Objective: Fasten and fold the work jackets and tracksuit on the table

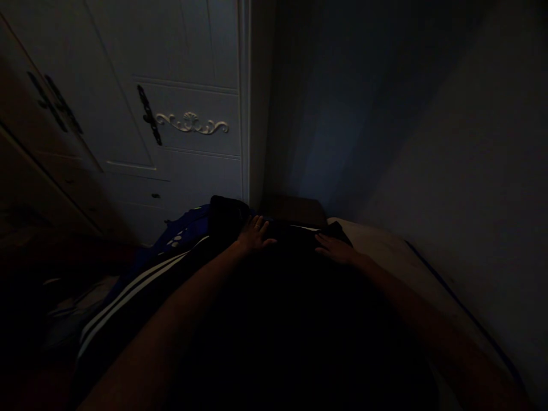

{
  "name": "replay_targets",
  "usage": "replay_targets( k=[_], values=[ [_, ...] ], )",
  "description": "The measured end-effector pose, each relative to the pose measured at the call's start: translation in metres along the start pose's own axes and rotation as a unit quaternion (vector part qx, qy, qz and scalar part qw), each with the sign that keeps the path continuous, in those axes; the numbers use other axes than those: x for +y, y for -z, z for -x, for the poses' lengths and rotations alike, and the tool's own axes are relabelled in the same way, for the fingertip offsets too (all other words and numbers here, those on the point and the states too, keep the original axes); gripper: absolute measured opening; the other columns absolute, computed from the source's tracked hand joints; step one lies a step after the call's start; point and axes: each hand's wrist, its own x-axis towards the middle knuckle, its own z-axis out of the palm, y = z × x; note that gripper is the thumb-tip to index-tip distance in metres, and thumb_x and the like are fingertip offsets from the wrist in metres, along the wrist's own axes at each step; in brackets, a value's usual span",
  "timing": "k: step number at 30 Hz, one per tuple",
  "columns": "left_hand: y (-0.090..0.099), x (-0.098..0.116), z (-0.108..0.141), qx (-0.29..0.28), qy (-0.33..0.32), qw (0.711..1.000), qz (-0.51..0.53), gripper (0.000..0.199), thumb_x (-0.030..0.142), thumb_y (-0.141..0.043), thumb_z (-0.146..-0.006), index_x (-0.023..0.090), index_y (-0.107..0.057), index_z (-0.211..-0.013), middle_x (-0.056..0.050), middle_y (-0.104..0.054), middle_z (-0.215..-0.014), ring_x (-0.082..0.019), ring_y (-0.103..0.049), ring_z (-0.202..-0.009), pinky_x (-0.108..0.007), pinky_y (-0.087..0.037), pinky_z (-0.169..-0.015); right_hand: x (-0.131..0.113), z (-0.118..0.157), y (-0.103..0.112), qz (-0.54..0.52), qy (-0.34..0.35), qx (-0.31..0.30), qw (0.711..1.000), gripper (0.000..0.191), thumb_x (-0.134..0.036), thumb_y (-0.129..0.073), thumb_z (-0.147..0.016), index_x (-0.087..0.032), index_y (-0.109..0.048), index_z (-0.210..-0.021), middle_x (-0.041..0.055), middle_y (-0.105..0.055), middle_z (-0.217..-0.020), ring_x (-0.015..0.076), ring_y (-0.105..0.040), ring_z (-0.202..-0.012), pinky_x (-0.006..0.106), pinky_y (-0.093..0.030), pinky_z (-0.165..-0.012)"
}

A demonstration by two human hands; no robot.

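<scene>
Hands (253, 235) (336, 249) lie flat, fingers spread, on black cloth (278, 291) near a closed white wardrobe (188, 171).

Toward six o'clock the black cloth (274, 302) sinks into shadow, its folds lost, and runs past the bottom edge. It hides part of the blue fabric (188, 222) near nine, whose pale marks are too dim to read. At eight, a heap (81, 302) is too dark to name. The wardrobe (192, 45) at eleven leaves the top edge.
</scene>
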Motion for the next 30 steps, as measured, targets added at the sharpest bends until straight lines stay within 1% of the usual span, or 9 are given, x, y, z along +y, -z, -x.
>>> replay_targets(
  k=[3,7,10,12,14,19,24,26,30],
  values=[
    [0.017,-0.001,-0.011,0.039,0.047,0.982,0.179,0.051,0.054,-0.051,-0.087,0.013,-0.068,-0.111,-0.016,-0.063,-0.127,-0.031,-0.052,-0.126,-0.046,-0.028,-0.112,-0.005,0.0,0.001,0.021,-0.005,0.002,1.0,0.081,-0.068,-0.025,-0.093,-0.014,-0.026,-0.154,0.0137,-0.021,-0.157,0.0283,-0.028,-0.144,0.044,-0.024,-0.119],
    [0.055,0.005,-0.007,0.101,0.077,0.966,0.225,0.048,0.041,-0.03,-0.096,0.01,-0.067,-0.102,-0.015,-0.07,-0.106,-0.024,-0.065,-0.1,-0.037,-0.048,-0.091,-0.026,0.004,0.011,0.068,-0.061,-0.021,0.996,0.075,-0.062,-0.027,-0.096,-0.015,-0.027,-0.154,0.0145,-0.021,-0.157,0.0297,-0.023,-0.146,0.052,-0.021,-0.118],
    [0.08,0.024,0.027,0.159,0.058,0.957,0.236,0.031,0.034,-0.048,-0.09,0.013,-0.066,-0.105,-0.01,-0.07,-0.108,-0.021,-0.064,-0.102,-0.033,-0.048,-0.092,-0.059,0.013,0.018,0.09,-0.013,0.055,0.994,0.07,-0.055,-0.031,-0.097,-0.012,-0.028,-0.153,0.015,-0.019,-0.157,0.0289,-0.021,-0.147,0.051,-0.02,-0.119],
    [0.09,0.042,0.064,0.215,0.042,0.946,0.241,0.029,0.034,-0.051,-0.089,0.016,-0.067,-0.105,-0.008,-0.07,-0.107,-0.02,-0.064,-0.101,-0.034,-0.048,-0.093,-0.085,0.021,0.016,0.08,0.073,0.129,0.986,0.063,-0.047,-0.029,-0.1,-0.015,-0.028,-0.153,0.0123,-0.019,-0.158,0.0252,-0.021,-0.147,0.046,-0.02,-0.12],
    [0.091,0.06,0.108,0.266,0.066,0.94,0.203,0.031,0.033,-0.055,-0.087,0.017,-0.064,-0.112,-0.009,-0.068,-0.112,-0.022,-0.063,-0.104,-0.038,-0.048,-0.095,-0.106,0.028,0.009,0.063,0.157,0.139,0.976,0.056,-0.041,-0.027,-0.101,-0.019,-0.031,-0.152,0.0095,-0.02,-0.158,0.0223,-0.021,-0.147,0.044,-0.022,-0.12],
    [0.061,0.094,0.224,0.386,0.216,0.893,0.089,0.04,0.032,-0.057,-0.084,0.013,-0.057,-0.12,-0.013,-0.061,-0.109,-0.026,-0.058,-0.103,-0.044,-0.048,-0.091,-0.121,0.039,-0.01,0.054,0.196,-0.001,0.979,0.055,-0.039,-0.032,-0.1,-0.018,-0.033,-0.151,0.0128,-0.028,-0.155,0.0243,-0.026,-0.145,0.05,-0.021,-0.119],
    [0.004,0.114,0.315,0.373,0.294,0.864,0.169,0.039,0.04,-0.058,-0.082,0.017,-0.059,-0.113,-0.006,-0.059,-0.091,-0.022,-0.058,-0.084,-0.039,-0.049,-0.08,-0.129,0.047,-0.004,0.094,0.148,-0.032,0.984,0.066,-0.054,-0.037,-0.097,-0.016,-0.035,-0.15,0.0158,-0.027,-0.155,0.0299,-0.026,-0.144,0.056,-0.019,-0.118],
    [-0.018,0.118,0.342,0.363,0.364,0.822,0.244,0.042,0.045,-0.062,-0.074,0.018,-0.061,-0.106,-0.004,-0.057,-0.084,-0.021,-0.056,-0.078,-0.038,-0.048,-0.076,-0.142,0.059,0.0,0.101,0.13,-0.015,0.986,0.066,-0.055,-0.041,-0.094,-0.016,-0.04,-0.148,0.0169,-0.028,-0.154,0.0322,-0.027,-0.144,0.056,-0.02,-0.117],
    [-0.049,0.121,0.381,0.343,0.5,0.681,0.412,0.046,0.045,-0.071,-0.056,0.02,-0.058,-0.092,-0.001,-0.054,-0.078,-0.019,-0.056,-0.073,-0.033,-0.048,-0.068,-0.175,0.111,0.005,0.03,0.155,-0.013,0.987,0.065,-0.056,-0.046,-0.093,-0.02,-0.044,-0.147,0.013,-0.026,-0.156,0.0318,-0.026,-0.144,0.053,-0.018,-0.119]
  ],
)
